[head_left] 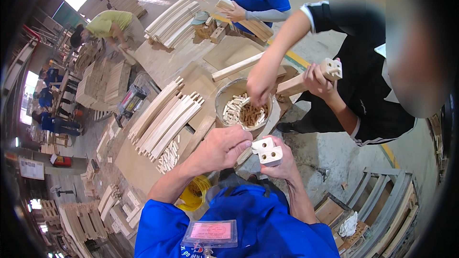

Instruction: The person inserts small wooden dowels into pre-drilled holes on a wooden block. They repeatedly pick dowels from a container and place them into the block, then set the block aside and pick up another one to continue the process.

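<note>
The right hand (287, 164) wraps its fingers around two wood blocks (267, 151), probably stiff, light and best gripped along the sides, just beside the left hand (222, 148), whose fingers are pinched narrow, contents unclear

2 pale wood pieces (268, 156), held side by side in right hand (285, 163), squared ends up, slightly offset. Nearer end: 2 round dark drilled holes. Farther end: drilled too. Lower lengths hidden.
</note>
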The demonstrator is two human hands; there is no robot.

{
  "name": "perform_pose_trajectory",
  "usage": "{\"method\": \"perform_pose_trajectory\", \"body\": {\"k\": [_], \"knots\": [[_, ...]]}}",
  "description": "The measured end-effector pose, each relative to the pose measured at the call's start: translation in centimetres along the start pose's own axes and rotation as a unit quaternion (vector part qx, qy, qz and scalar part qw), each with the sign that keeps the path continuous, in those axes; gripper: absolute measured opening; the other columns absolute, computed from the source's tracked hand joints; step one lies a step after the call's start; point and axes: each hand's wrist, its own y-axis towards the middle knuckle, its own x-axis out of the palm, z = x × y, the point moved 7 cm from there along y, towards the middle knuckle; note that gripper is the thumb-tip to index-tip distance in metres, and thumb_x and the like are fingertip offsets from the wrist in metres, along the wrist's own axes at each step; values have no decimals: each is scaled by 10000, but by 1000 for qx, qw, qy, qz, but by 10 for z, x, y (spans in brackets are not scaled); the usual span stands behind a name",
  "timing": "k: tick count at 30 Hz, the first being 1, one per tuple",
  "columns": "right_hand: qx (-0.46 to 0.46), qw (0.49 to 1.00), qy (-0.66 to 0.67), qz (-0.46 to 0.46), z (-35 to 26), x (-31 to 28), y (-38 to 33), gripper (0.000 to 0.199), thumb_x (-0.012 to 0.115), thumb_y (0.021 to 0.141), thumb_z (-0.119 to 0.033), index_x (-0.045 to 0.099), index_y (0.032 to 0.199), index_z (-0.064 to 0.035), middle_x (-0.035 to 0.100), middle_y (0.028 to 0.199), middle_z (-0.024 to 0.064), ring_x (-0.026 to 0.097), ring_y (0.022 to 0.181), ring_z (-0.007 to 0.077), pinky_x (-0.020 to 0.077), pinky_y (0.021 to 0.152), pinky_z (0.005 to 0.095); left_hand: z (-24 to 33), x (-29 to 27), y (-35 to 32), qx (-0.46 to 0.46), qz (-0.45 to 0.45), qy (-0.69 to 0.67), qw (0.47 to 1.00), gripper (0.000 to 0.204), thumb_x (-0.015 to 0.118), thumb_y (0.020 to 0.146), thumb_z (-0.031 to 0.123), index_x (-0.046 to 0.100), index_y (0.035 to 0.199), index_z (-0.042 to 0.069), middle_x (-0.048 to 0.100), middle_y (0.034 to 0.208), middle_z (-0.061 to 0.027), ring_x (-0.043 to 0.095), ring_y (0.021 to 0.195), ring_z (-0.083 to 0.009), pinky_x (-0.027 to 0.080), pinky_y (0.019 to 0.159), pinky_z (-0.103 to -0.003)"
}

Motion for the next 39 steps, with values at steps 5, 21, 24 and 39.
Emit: {"method": "perform_pose_trajectory", "body": {"k": [5, 21, 24, 39], "knots": [[-6, 999, -49, -5, -12, -6, 5, 802, 830, 580, -96, 561, 1329, 0, 696, 1114, 133, 702, 1011, 238, 556, 894, 356, 9, 8, -6, 21, -63, 91, 994, 148, 682, 885, 46, 653, 1029, 62, 553, 768, -100, 618, 669, -297, 496, 571, -412], [57, 988, -132, 61, 25, -16, -18, 856, 903, 516, -62, 569, 1305, -42, 681, 1174, 175, 662, 1075, 401, 531, 943, 471, -85, 53, 21, 56, -138, -220, 964, 181, 741, 861, 51, 719, 1040, 40, 688, 891, -128, 678, 780, -318, 546, 664, -364], [103, 987, -85, 92, 40, -23, -16, 833, 851, 567, -64, 547, 1342, -31, 682, 1186, 188, 668, 1108, 395, 537, 962, 444, -185, 56, 67, -160, -204, 23, 965, 236, 750, 878, 196, 756, 1036, 21, 763, 962, -156, 738, 852, -332, 594, 759, -408], [49, 993, -77, 76, 24, -22, -28, 814, 839, 585, -117, 548, 1341, -41, 668, 1182, 163, 659, 1115, 367, 524, 977, 428, -158, 45, 70, -83, -141, 31, 986, 158, 587, 951, 80, 704, 1030, 7, 688, 973, -208, 673, 955, -400, 540, 856, -458]]}}
